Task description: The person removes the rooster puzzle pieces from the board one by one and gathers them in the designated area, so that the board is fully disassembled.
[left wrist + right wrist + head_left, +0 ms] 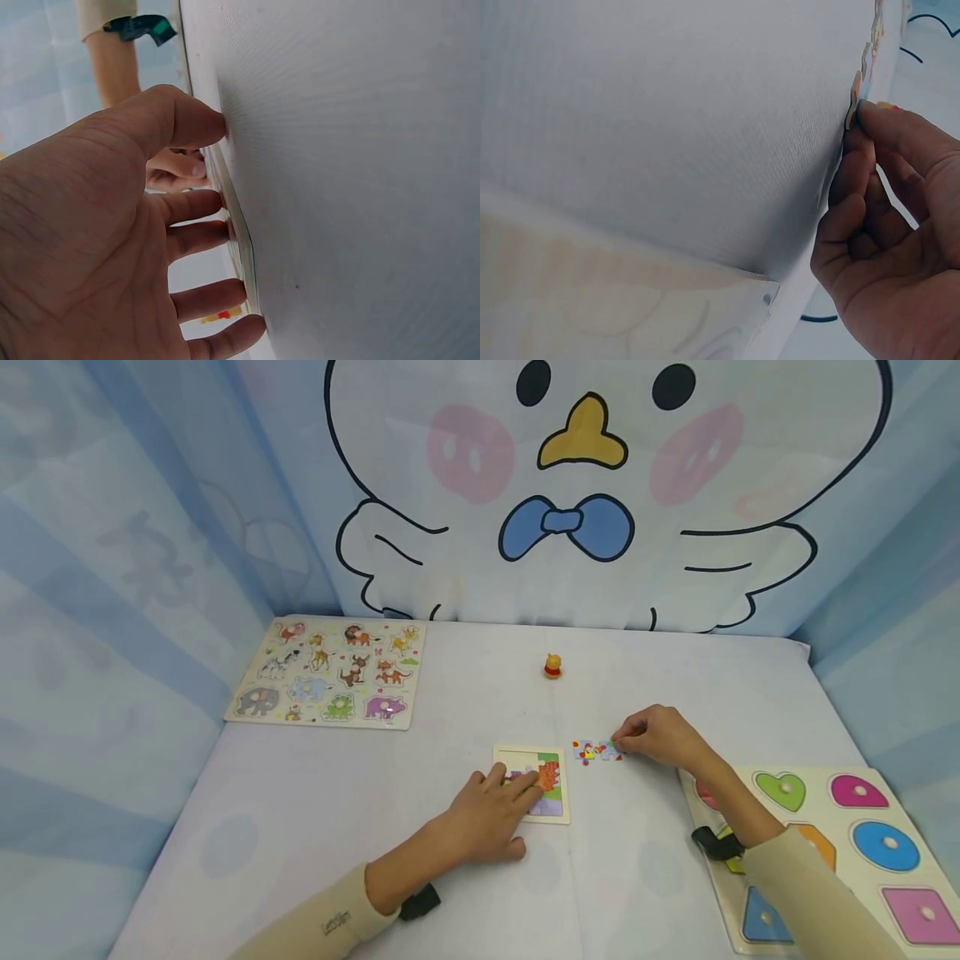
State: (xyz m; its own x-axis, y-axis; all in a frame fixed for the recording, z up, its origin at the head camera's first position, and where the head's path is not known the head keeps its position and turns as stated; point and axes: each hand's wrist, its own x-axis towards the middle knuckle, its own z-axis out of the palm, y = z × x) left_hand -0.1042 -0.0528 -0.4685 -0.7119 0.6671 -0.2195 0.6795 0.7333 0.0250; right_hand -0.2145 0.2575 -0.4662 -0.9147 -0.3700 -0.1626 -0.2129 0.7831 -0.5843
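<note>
L grip (491,814) spread on puzzle tray (566,793); R grip (660,735) pinching pc (608,751); sleeve txt (335,923) blurry.

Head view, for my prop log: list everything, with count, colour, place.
Animal puzzle board: one, cream, far left
Shape puzzle board: one, cream, near right
Jigsaw tray: one, cream, centre
Loose jigsaw pieces: at least two, multicoloured, right of tray
Figurine: one, yellow and red, far centre
Tablecloth: one, white, beneath the boards
Curtain walls: three, blue and white, behind and beside table
Wrist devices: two, black, at cuffs
Sleeves: two, beige, both forearms
Left hand: one, bare, on tray
Right hand: one, bare, pinching a piece
</note>
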